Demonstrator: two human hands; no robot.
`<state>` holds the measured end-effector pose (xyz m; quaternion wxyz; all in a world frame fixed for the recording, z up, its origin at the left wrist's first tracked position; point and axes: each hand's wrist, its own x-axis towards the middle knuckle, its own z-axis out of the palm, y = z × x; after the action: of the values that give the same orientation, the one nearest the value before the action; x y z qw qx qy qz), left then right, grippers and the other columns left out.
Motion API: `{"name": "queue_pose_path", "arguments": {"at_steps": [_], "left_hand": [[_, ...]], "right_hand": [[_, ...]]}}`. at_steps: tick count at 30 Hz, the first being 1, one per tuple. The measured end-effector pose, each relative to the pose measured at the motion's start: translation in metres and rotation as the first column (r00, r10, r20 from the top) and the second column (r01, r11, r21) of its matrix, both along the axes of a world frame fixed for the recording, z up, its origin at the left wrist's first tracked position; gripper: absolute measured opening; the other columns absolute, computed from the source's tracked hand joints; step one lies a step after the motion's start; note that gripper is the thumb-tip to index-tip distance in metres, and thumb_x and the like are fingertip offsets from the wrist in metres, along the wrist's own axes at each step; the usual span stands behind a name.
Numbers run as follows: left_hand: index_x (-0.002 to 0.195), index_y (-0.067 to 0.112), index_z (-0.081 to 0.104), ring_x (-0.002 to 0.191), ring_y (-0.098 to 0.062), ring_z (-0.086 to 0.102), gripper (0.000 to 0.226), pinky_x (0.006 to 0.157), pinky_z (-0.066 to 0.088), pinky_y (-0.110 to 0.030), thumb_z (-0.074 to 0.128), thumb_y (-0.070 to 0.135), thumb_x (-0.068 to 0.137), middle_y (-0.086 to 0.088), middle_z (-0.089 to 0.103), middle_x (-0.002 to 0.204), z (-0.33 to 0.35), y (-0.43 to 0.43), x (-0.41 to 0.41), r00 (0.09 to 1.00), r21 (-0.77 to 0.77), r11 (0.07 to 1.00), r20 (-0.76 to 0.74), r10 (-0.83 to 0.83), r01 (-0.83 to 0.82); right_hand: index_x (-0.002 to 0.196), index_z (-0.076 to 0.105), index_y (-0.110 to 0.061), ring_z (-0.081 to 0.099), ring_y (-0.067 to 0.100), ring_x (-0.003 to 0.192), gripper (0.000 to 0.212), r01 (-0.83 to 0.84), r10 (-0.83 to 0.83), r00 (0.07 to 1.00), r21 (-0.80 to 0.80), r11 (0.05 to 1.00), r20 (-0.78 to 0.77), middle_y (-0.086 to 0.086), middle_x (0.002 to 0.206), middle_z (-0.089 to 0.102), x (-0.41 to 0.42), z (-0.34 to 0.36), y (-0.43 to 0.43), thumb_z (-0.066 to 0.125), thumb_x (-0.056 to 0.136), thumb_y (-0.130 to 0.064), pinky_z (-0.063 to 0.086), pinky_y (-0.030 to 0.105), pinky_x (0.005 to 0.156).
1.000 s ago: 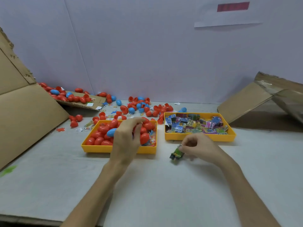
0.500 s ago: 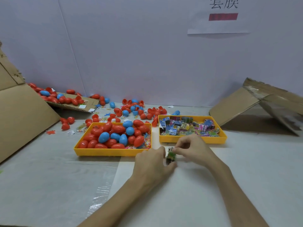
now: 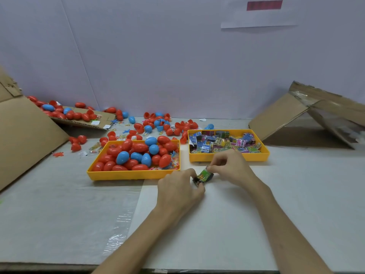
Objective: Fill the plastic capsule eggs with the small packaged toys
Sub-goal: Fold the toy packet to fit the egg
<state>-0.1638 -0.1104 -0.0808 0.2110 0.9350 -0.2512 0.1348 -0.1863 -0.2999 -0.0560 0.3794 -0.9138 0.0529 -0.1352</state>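
Both forearms bare, reaching forward, converging over the tabletop's middle. Left hand [image 3: 178, 189] knuckles up, fingertips curled, pinching near end of small green toy packet [image 3: 203, 175]. Right hand [image 3: 232, 169] pinches far end, fingers curled.

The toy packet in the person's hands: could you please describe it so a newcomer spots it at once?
On the white table stand two yellow trays, the egg tray left, the packet tray right. Just before the gap between them, the left hand and the right hand pinch a green toy packet. It alone is held, not heaped in a tray.
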Motion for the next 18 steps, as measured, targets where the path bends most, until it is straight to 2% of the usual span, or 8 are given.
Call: {"name": "queue_pose_path", "arguments": {"at_steps": [3,6,10,12,14,16,18], "left_hand": [[0.104,0.035,0.067,0.085,-0.02,0.064,0.032,0.063,0.043,-0.03,0.056,0.057,0.084,0.002,0.07,0.084,0.0,0.0,0.0,1.0,-0.004,1.0,-0.007,0.002,-0.002],[0.103,0.035,0.067,0.084,-0.019,0.063,0.032,0.061,0.039,-0.03,0.056,0.057,0.084,0.003,0.069,0.083,0.001,-0.001,-0.001,1.0,-0.003,1.0,-0.011,0.006,-0.006],[0.106,0.034,0.066,0.086,-0.019,0.064,0.033,0.062,0.037,-0.03,0.056,0.057,0.084,0.004,0.069,0.085,0.001,-0.001,-0.001,1.0,0.001,1.0,-0.007,0.012,-0.012],[0.111,0.036,0.065,0.089,-0.019,0.065,0.036,0.063,0.037,-0.03,0.056,0.06,0.085,0.004,0.07,0.087,0.0,0.001,-0.001,1.0,-0.013,1.0,-0.02,0.004,-0.004],[0.118,0.04,0.06,0.089,-0.018,0.066,0.046,0.064,0.039,-0.03,0.055,0.07,0.083,0.004,0.07,0.086,0.002,0.005,-0.002,1.0,-0.047,0.999,-0.019,-0.016,0.015],[0.117,0.04,0.06,0.07,-0.01,0.062,0.053,0.057,0.041,-0.029,0.048,0.078,0.081,0.007,0.065,0.069,0.007,0.009,-0.003,0.997,-0.141,0.988,-0.004,-0.072,0.07],[0.105,0.035,0.065,0.051,-0.009,0.051,0.048,0.049,0.034,-0.026,0.044,0.074,0.085,0.007,0.052,0.051,0.013,0.01,-0.002,0.986,-0.35,0.925,-0.015,-0.164,0.149]], "right_hand": [[0.058,0.071,-0.026,0.055,0.001,0.055,0.022,0.037,-0.037,0.999,0.026,0.999,-0.008,-0.012,0.059,0.066,0.002,-0.002,0.0,0.083,0.075,-0.018,0.04,0.019,0.052],[0.058,0.072,-0.025,0.054,-0.001,0.054,0.022,0.072,-0.072,0.997,0.031,0.997,-0.012,-0.011,0.058,0.065,0.003,-0.003,0.0,0.083,0.075,-0.015,0.038,0.019,0.053],[0.063,0.067,-0.025,0.056,0.003,0.059,0.024,0.21,-0.209,0.964,0.009,0.978,0.167,-0.009,0.061,0.064,0.0,0.001,-0.006,0.078,0.082,-0.015,0.039,0.016,0.056],[0.07,0.07,-0.018,0.062,0.012,0.062,0.018,0.185,-0.225,0.95,0.191,0.964,0.218,-0.002,0.066,0.068,-0.002,0.005,-0.014,0.076,0.085,-0.013,0.05,0.025,0.061],[0.074,0.072,-0.014,0.067,0.017,0.064,0.014,0.04,-0.136,0.972,0.438,0.898,0.19,0.003,0.069,0.071,-0.006,0.009,-0.017,0.076,0.087,-0.009,0.055,0.03,0.065],[0.074,0.075,-0.017,0.07,0.02,0.069,0.015,-0.078,-0.015,0.987,0.569,0.819,0.158,0.006,0.074,0.073,-0.009,0.012,-0.016,0.075,0.087,-0.009,0.056,0.027,0.067],[0.076,0.077,-0.018,0.071,0.022,0.071,0.009,-0.156,0.085,0.986,0.614,0.774,0.144,0.008,0.076,0.073,-0.01,0.013,-0.012,0.077,0.084,-0.015,0.057,0.026,0.067]]}}
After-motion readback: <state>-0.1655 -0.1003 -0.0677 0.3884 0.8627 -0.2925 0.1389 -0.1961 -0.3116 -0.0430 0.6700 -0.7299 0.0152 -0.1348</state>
